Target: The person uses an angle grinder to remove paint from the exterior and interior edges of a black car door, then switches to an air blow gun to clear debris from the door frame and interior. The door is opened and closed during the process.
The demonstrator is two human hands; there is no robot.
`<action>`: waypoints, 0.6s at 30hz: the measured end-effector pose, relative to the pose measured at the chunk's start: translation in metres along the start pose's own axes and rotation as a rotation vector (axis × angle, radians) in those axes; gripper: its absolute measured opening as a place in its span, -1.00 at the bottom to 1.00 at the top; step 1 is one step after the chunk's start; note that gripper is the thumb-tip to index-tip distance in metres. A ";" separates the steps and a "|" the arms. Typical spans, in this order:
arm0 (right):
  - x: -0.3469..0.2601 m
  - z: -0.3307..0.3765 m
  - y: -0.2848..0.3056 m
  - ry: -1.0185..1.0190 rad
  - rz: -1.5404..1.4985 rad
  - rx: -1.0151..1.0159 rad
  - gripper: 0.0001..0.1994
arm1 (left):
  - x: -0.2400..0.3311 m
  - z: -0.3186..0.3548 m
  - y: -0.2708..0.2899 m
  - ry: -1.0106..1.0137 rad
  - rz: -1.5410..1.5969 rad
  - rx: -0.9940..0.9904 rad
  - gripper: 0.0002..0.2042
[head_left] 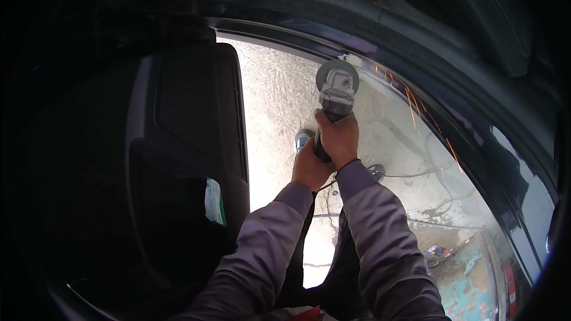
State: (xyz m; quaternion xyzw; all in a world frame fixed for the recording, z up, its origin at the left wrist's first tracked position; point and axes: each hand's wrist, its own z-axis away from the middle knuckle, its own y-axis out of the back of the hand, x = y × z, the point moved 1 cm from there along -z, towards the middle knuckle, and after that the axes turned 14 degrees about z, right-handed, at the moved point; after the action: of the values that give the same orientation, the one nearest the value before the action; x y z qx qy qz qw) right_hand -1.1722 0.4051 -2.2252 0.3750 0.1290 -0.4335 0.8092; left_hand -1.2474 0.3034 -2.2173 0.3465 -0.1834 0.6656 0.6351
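Pale concrete ground (279, 101) is seen through an open car doorway, and an angle grinder (335, 92) is held up against the curved door frame (416, 77), its disc at the metal edge. Orange sparks (416, 107) are thrown off to the right. The grinder's body is gripped by the right hand (340, 138), fingers wrapped tight; the left hand (309, 167) is closed just below, probably around the rear handle. A dark door panel (184, 142) hangs at left.

floor: pale rough concrete floor (279, 101)
on floor: thin black cables (416, 173), running across it
lower right: patchy turquoise-and-rust metal sheet (470, 279), lying flat
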 end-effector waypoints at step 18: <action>0.005 0.001 -0.009 0.041 0.022 -0.024 -0.48 | -0.021 0.002 0.002 0.035 -0.115 0.052 -0.24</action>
State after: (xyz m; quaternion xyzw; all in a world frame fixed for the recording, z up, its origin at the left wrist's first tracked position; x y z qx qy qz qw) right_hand -1.1764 0.3982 -2.2310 0.3754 0.1466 -0.4153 0.8155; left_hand -1.2501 0.2860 -2.2300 0.3613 -0.1345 0.6385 0.6661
